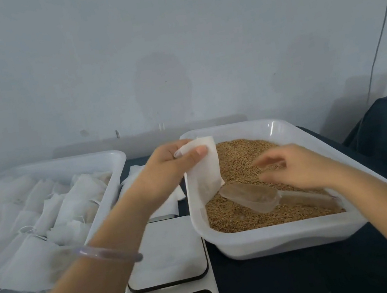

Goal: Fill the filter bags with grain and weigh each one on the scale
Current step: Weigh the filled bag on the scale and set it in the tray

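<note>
Grain (pixel 239 161), golden-brown and fine-kernelled, fills one of two shallow rectangular white plastic tubs with rounded corners, the right tub (pixel 281 239), which sits on a dark blue cloth-covered surface (pixel 313 275). One clear plastic scoop (pixel 250 197) lies tilted in the grain, bowl toward the left, handle toward the near right corner. The left hand (pixel 165 169), with a translucent pale bangle (pixel 108 253) on its wrist, pinches one thin white fibrous filter bag (pixel 205 172) between thumb and fingers; the bag hangs over the tub's left edge, its lower end just beside the scoop's bowl. The right hand (pixel 297 167) hovers over the grain above the scoop's handle, fingers loosely spread and holding nothing, somewhat blurred. The left tub (pixel 60 162) holds a heap of soft, plump white bags (pixel 68 207) with drawstrings, overlapping too much to count. Between the tubs lies a small stack of flat empty bags (pixel 169 205). One white scale (pixel 171 289) stands near the front between the tubs, with a square rounded platform, a grey display whose reading is unclear, and three round buttons on a black panel.
</note>
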Demonstrator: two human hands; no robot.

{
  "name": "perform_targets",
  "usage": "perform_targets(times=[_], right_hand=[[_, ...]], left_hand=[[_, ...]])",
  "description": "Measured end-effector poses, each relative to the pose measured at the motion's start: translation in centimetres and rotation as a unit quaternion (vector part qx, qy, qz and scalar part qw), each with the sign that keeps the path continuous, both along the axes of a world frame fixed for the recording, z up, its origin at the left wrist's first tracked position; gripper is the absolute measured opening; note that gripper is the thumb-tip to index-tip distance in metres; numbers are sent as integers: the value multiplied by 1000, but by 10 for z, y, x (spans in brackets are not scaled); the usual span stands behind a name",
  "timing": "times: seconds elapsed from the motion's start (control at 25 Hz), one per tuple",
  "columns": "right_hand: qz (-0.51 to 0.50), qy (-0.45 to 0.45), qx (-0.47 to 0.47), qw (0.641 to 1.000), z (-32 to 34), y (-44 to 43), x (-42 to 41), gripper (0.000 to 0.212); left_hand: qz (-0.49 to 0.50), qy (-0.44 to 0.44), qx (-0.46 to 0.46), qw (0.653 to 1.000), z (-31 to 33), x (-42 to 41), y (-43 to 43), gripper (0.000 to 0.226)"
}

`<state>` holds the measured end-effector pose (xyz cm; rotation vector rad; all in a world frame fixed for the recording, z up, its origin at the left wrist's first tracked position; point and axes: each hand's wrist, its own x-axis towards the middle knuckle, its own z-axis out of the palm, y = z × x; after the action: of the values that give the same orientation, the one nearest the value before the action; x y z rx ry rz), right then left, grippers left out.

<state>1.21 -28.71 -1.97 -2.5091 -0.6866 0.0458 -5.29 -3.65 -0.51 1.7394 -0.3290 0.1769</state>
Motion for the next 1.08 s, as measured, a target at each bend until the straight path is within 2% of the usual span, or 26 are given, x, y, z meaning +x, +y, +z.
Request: perform_targets(times=[0.08, 0.16, 0.28, 0.36, 0.44, 0.48, 0.56, 0.68, 0.76, 0.84, 0.92, 1.0, 1.08], right_hand=[[97, 72, 141, 983, 16, 31, -17, 33], [177, 135, 206, 953, 23, 63, -31, 25], [167, 142, 251, 943, 22, 99, -39, 10], [145, 131, 267, 944, 20, 114, -40, 3], [130, 134, 276, 943, 16, 123, -40, 10], [123, 129, 268, 947, 14, 126, -41, 18], [107, 100, 218, 965, 8, 132, -41, 33], [137, 54, 111, 983, 1, 142, -43, 26], [155, 11, 40, 987, -4, 147, -46, 23], [150, -27, -33, 988, -7, 153, -49, 26], [151, -53, -99, 982, -10, 158, -51, 24], [148, -75, -149, 975, -13, 163, -51, 35], [148, -90, -176, 969, -16, 165, -49, 34]], left_hand=[[-32, 25, -20, 999, 10, 1, 13, 24], [-52, 34, -21, 998, 14, -3, 22, 26], [-52, 26, -10, 998, 14, -11, 33, 21], [-39, 44, -22, 998, 12, -18, 45, 26], [-39, 88, 17, 995, 10, -25, 59, 39], [-28, 106, 70, 992, 7, -29, 65, 41], [38, 117, 165, 979, 0, -31, 75, 28], [102, 124, 237, 958, -11, -30, 81, 16], [86, 132, 267, 951, -16, -31, 80, 8], [66, 149, 293, 942, -19, -33, 78, 26], [59, 165, 327, 929, -23, -33, 76, 30], [66, 169, 377, 908, -27, -31, 76, 25], [60, 181, 440, 877, -30, -29, 73, 16]])
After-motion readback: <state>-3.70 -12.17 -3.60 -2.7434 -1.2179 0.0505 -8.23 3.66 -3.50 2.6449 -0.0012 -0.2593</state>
